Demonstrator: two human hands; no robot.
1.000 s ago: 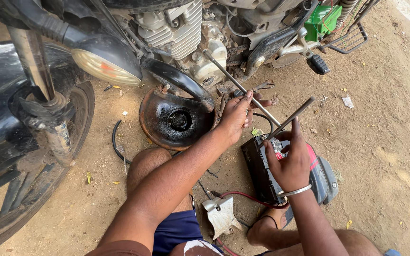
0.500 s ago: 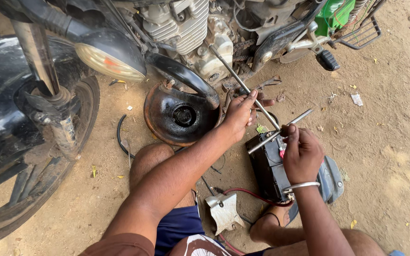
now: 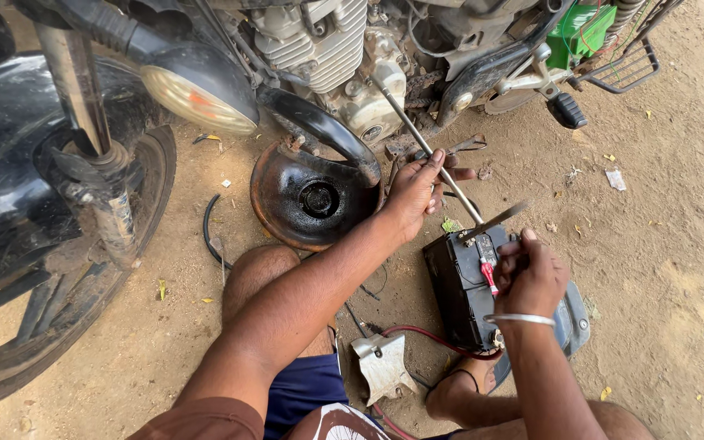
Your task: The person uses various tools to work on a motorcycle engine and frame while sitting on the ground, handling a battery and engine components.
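I squat on sandy ground beside a motorcycle engine [image 3: 327, 49]. My left hand [image 3: 415, 191] grips a long metal rod [image 3: 417, 134] that runs from the engine's side cover down to a black battery [image 3: 462, 285]. My right hand [image 3: 529, 273], with a metal bangle at the wrist, is closed around a short metal tool [image 3: 499, 218] over the battery's top. A small red-tipped piece [image 3: 489, 275] shows at the battery beside my fingers. A red cable [image 3: 417, 332] loops from the battery's lower end.
A black round pan [image 3: 311, 200] lies under the engine. The front wheel [image 3: 59, 269] and fork stand at left, with an orange indicator lamp [image 3: 197, 90]. A bent metal bracket [image 3: 383, 367] lies by my knee, a grey cover [image 3: 574, 318] under the battery. A footpeg [image 3: 568, 110] sticks out.
My right hand has lowered the short tool closer to the battery's top. My left hand stays on the long rod. The view has shifted slightly.
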